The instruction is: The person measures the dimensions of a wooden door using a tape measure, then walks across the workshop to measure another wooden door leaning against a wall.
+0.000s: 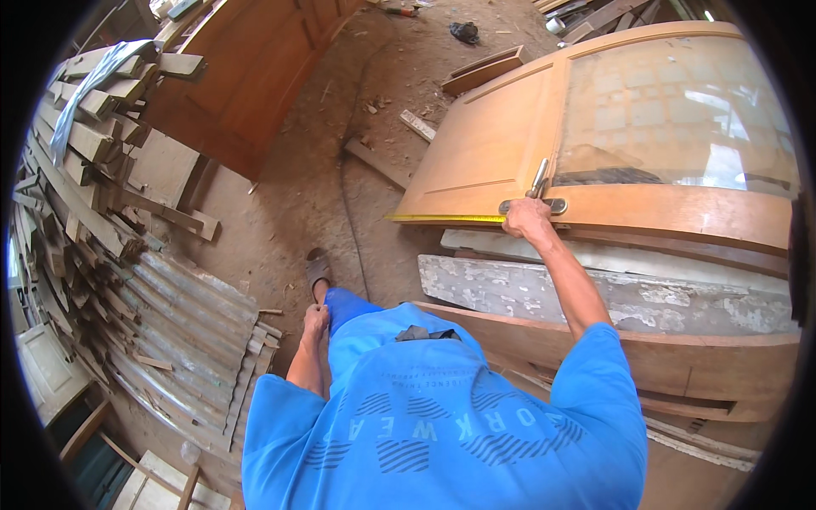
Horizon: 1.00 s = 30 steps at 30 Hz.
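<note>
A wooden door point(489, 144) with a glass pane point(671, 110) lies flat at the right, its near edge toward me. My right hand point(529, 218) is closed at that edge, beside the metal lever handle point(540, 176) and its plate. From this hand a yellow tape measure point(450, 218) runs left along the edge to the door's corner; its case is hidden by the fingers. My left hand point(315, 318) hangs low beside my blue-clad leg, its fingers curled. Whatever it may hold is too small to make out.
Weathered planks point(612, 293) and another wooden panel point(714, 365) lie below the door. Stacked timber point(93, 144) and corrugated sheets point(187, 323) fill the left. A reddish door point(246, 76) stands behind. A cable point(346, 187) and loose boards point(380, 164) lie on the dirt floor.
</note>
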Motion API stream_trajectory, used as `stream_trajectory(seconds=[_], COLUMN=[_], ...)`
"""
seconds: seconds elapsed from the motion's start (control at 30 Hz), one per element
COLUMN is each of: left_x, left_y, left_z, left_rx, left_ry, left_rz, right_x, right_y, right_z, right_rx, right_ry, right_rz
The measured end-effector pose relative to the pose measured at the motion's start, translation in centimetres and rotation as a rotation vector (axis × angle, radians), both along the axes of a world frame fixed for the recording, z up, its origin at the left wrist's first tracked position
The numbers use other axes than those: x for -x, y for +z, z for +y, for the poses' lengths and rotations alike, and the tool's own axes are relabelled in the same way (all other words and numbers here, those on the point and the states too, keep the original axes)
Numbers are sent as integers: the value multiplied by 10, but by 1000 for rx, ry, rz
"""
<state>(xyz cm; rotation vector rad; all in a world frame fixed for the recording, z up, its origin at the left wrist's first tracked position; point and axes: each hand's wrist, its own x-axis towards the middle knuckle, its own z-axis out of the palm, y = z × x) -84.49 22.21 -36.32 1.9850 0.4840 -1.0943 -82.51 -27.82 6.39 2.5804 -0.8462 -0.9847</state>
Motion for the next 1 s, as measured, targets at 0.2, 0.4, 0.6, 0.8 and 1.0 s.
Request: stream_trajectory(seconds=[0.2,0.4,0.6,0.8,1.0], left_x=[0,-8,-12,-11,-11], left_y=[10,32,1,-18,10], left_z=[-5,-10,-2,-1,-10], left_rx=[-5,-3,3,3,11], left_ry=[-14,14,32,55,38], left_rz=[-51,25,31,-2,12], right_x=[-4,-4,-10,-20,-20], right_y=[3,5,7,-10,-46], right_z=[1,-1,6,3,4], right_rx=[6,15,1,-3,2], right_ry=[-35,-16,-12,-68,-93], right_rz=[-21,18,-9,68,150])
